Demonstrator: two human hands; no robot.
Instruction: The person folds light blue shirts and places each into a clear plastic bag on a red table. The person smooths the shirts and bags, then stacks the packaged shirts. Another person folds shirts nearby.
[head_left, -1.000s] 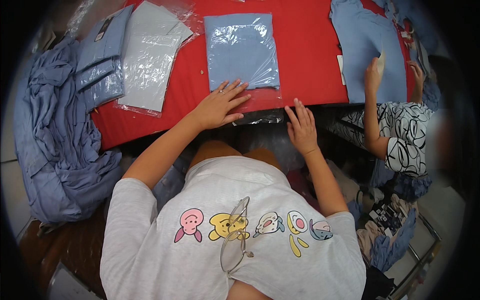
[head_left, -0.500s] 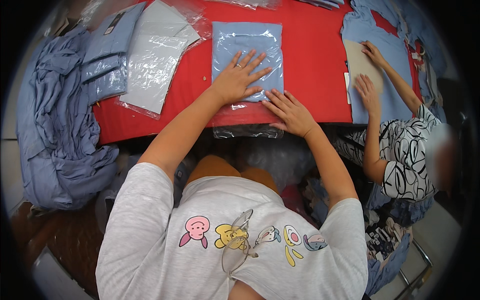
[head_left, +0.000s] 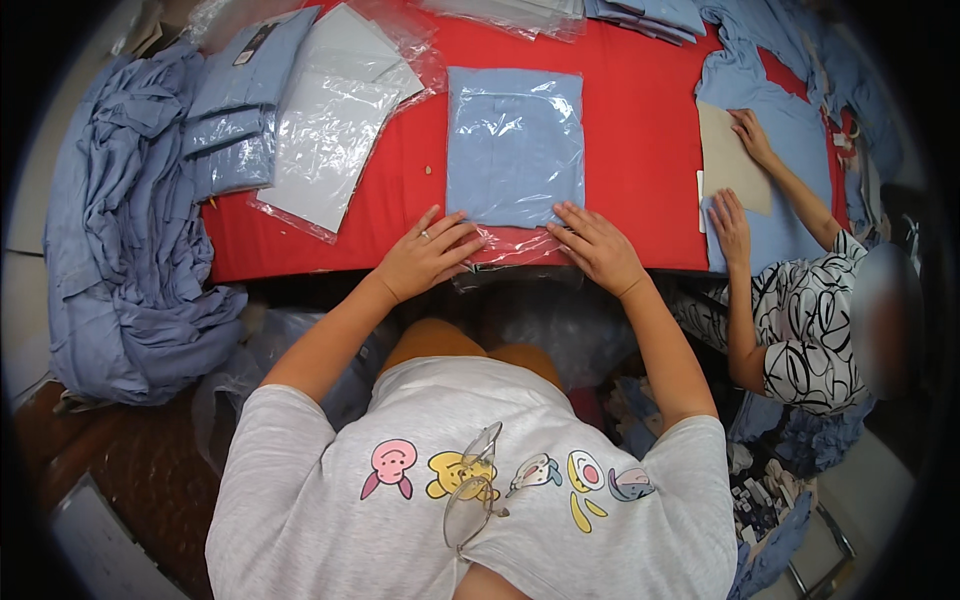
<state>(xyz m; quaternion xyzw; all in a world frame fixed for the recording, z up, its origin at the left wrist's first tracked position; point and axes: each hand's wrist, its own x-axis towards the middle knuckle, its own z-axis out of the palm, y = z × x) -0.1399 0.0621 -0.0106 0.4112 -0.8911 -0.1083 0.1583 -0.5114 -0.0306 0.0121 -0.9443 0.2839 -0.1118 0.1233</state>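
Observation:
A folded light-blue shirt in a clear plastic bag [head_left: 514,145] lies on the red table [head_left: 640,170] in front of me. My left hand [head_left: 428,255] rests flat on the bag's near left corner, fingers spread, a ring on one finger. My right hand [head_left: 597,245] lies flat on the near right corner. Both press on the bag's loose open end [head_left: 512,250] at the table's front edge. Neither hand grips anything.
Empty clear bags [head_left: 335,130] and folded blue shirts [head_left: 235,120] lie at the left. A heap of blue cloth [head_left: 120,250] hangs off the table's left end. At the right another person's hands [head_left: 735,220] press a card on a blue shirt [head_left: 790,130].
My hands slid back from the middle of the bagged shirt to its near edge. The person at the right moved their hands over the card.

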